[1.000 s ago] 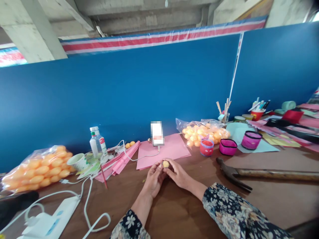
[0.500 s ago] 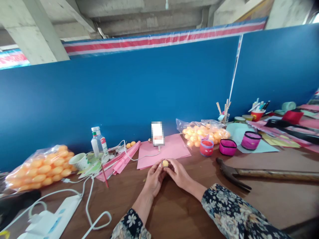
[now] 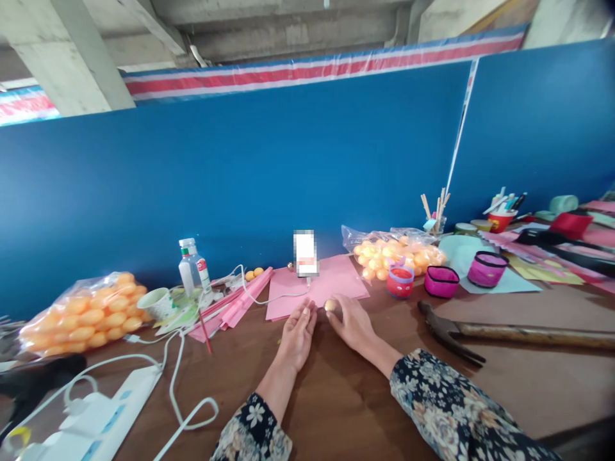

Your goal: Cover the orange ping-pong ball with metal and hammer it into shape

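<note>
Two bare hands rest on a brown table (image 3: 336, 397) before a blue partition. Left hand (image 3: 298, 334) lies flat, fingers spread and grasping nothing. Right hand (image 3: 353, 323) holds a small yellow ball (image 3: 330, 305) at its fingertips, pressed to the tabletop at the edge of a pink sheet (image 3: 319, 288). Bags of orange balls (image 3: 81, 314) sit at the left and behind the sheet; a hammer (image 3: 480, 333) lies to the right, a bottle (image 3: 193, 269) and white cables (image 3: 177, 390) to the left.
</note>
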`<state>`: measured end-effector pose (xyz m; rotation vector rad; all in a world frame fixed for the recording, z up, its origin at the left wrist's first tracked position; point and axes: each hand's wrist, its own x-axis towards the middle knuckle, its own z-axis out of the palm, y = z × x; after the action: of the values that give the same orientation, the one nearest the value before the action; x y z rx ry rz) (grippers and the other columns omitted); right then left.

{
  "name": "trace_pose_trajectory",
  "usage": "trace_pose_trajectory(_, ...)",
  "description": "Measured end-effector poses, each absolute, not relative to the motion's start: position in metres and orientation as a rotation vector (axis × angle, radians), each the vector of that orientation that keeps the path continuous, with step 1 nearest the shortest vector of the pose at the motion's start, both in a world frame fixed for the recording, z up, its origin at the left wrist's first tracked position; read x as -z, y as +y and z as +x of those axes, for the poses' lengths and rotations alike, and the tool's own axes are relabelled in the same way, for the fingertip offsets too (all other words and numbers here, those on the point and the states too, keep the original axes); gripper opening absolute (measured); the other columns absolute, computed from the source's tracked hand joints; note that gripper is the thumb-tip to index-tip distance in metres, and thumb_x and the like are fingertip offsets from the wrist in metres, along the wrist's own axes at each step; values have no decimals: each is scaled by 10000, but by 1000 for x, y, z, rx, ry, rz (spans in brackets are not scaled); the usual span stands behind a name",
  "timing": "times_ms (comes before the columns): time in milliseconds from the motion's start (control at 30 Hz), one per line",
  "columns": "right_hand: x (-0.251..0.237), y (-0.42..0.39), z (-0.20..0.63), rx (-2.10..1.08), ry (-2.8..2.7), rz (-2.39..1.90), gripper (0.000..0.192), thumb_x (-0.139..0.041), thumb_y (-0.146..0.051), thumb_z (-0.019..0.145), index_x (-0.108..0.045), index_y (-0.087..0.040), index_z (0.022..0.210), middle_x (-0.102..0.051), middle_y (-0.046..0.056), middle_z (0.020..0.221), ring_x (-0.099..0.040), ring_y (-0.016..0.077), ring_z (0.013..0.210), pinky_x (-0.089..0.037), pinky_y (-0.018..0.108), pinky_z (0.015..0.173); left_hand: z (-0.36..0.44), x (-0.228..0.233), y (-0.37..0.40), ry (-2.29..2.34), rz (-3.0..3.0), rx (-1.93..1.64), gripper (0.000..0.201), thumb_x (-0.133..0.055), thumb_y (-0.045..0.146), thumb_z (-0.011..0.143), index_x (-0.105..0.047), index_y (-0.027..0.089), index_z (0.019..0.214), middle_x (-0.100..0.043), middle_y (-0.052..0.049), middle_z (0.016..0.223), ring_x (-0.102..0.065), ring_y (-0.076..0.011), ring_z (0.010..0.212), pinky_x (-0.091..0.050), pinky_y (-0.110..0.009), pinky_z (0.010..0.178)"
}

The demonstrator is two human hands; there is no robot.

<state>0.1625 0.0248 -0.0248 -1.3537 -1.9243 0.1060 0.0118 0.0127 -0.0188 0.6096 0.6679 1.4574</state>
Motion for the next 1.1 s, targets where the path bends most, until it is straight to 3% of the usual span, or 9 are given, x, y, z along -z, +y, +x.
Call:
trace_pose_trajectory(200, 27, 24, 163, 0, -1988, -1461, 210, -487, -248, 772, -531, -195, 970, -590, 70, 947, -511, 231, 868, -401, 320, 760, 9, 25, 16, 657, 608, -1474, 246, -642, 179, 712, -634, 154, 957, -652, -85, 1028, -567, -164, 1025, -345, -322, 1000)
trace_pose_trajectory(567, 34, 25, 164, -78, -1854, -1454, 500, -524, -412, 746, -446, -126, 1149, -539, 143, 1080, -495, 274, 987, -409, 391, 835, 9, 22, 10, 684, 624, -1465, 253, -649, 202, 706, -633, 160, 956, -631, -95, 1071, -569, -173, 1022, -344, -328, 995)
trace_pose_trajectory(833, 29, 31, 171, -350, -1455, -1415, 468, -413, -484, 779, -502, -138, 1081, -570, 132, 1069, -521, 248, 993, -403, 392, 867, 13, 26, 5, 779, 661, -1443, 263, -637, 207, 718, -622, 157, 976, -647, -100, 1015, -588, -174, 980, -330, -360, 997)
trace_pose_trajectory(1100, 25, 27, 176, -397, -1374, -1447, 464, -371, -462, 793, -518, -109, 1056, -586, 158, 1035, -541, 254, 937, -403, 397, 841, 14, 26, -13, 854, 739, -1505, 221, -632, 186, 713, -628, 160, 933, -646, -91, 1007, -597, -161, 954, -360, -362, 973)
